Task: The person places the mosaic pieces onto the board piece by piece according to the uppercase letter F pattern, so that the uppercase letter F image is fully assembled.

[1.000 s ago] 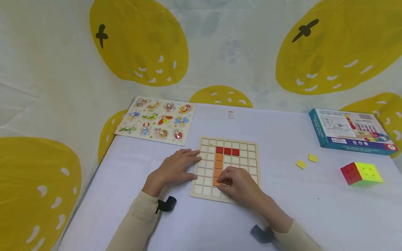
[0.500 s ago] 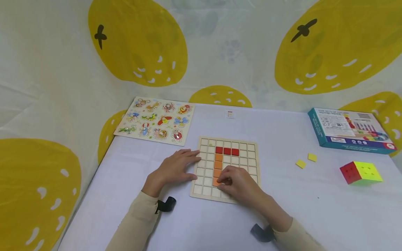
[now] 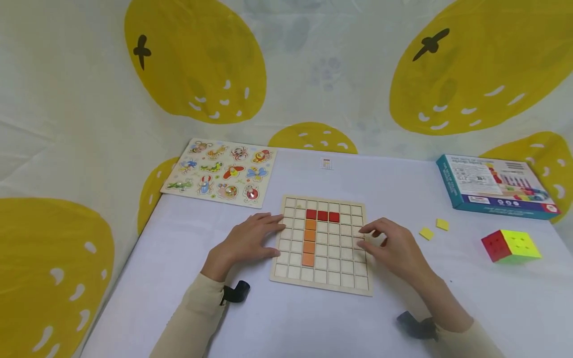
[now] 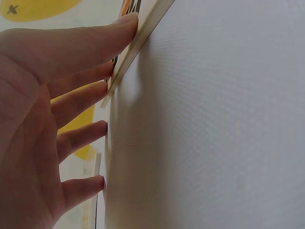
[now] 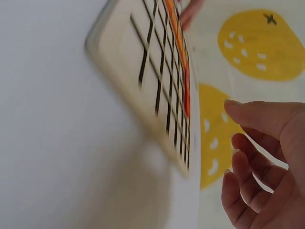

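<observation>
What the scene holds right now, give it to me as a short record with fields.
left hand: left hand rests flat, fingertips against the left edge of the wooden grid board
right hand: right hand hovers at the board's right edge, fingers loosely curled, holding nothing
tiles on board: three red tiles in a row, four orange tiles in a column below
loose tiles: two yellow tiles on the table
nearby: cube puzzle, teal box, insect peg puzzle
</observation>
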Available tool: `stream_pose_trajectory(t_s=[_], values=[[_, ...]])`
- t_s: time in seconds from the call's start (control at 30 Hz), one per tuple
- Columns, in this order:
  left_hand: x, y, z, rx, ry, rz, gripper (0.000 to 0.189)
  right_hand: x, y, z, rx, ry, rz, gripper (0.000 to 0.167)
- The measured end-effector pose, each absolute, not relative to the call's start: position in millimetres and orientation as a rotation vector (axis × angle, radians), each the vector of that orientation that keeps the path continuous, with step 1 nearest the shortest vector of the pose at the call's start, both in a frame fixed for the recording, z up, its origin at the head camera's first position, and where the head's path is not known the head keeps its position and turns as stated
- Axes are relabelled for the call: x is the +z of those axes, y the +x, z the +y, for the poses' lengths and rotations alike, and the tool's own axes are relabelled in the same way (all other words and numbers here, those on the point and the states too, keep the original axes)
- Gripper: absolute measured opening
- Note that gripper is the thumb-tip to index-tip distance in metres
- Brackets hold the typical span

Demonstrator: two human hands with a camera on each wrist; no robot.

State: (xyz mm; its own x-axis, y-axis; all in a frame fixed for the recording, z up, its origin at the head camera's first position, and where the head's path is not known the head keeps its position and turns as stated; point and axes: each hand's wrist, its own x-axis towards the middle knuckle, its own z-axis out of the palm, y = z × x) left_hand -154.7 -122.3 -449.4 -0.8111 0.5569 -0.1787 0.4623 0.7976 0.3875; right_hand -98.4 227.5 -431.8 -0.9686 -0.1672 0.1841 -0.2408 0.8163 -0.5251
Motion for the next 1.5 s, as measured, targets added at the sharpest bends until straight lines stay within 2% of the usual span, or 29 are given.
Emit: stream_pose_trajectory(t_s=[0.4, 0.57, 0.7, 1.17, 1.5], values=[[-449.5, -156.8, -124.2, 0.48, 0.762, 2.708, 0.066, -436.1, -101.1, 336.6, 0.853, -0.103, -3.04, 0.051], [-449.0, -157.3, -124.1, 0.484, 0.764, 2.71, 0.066, -446.3, -105.0, 363.1, 0.906, -0.265, -3.155, 0.069], [-449.3, -157.8, -124.0, 0.482, 0.769, 2.713, 0.065, -452.9, -106.2, 373.3, 0.934, -0.309, -3.194, 0.077], [-451.3, -155.9, -122.2, 0.477, 0.745, 2.698, 0.067, -460.5, -103.8, 377.6, 0.935, -0.294, -3.188, 0.061], [-450.2, -154.6, -122.4, 0.494, 0.754, 2.695, 0.065, -456.2, -104.4, 375.0, 0.951, -0.333, -3.21, 0.062]])
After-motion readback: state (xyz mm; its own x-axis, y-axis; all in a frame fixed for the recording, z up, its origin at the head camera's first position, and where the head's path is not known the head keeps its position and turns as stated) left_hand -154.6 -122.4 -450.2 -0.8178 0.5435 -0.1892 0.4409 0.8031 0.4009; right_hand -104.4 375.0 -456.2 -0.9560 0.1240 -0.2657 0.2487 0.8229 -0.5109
